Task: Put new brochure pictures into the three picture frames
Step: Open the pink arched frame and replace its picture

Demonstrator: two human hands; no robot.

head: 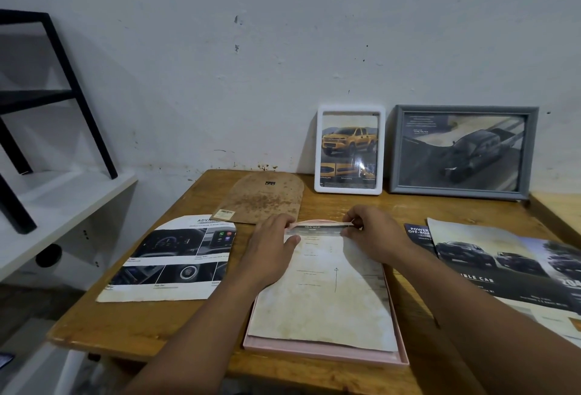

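1. A pink frame (327, 353) lies flat at the near edge of the table (157, 325), back side up. In it sits a pale, stained sheet (323, 309) with faint print and a hand-drawn arrow, its rounded top curling up off the frame.
2. The left hand (272, 242) rests on the sheet's upper left, thumb on the paper, fingers over the top edge. Its grip is loose and flat, not closed on anything.
3. The right hand (367, 234) pinches the sheet's curled top edge between thumb and fingertips, so this grip is clamped on the paper.
4. A white frame (349, 149) stands against the wall (283, 33) at the far edge, holding a picture of a yellow pickup. Just to its right stands a grey frame (462, 152) holding a dark truck picture.
5. A brown backing board (261, 198) with a rounded top lies flat near the far edge, left of the white frame.
6. A cut brochure picture (169, 259) of a car dashboard lies near the left edge, apart from the pink frame.
7. Loose brochures (503, 269) are spread along the right edge, close to the right forearm.
8. Bare wood shows between the backing board and the frames.
9. Left of the table stands a white shelf (63, 206) carrying a black metal stand (47, 96).
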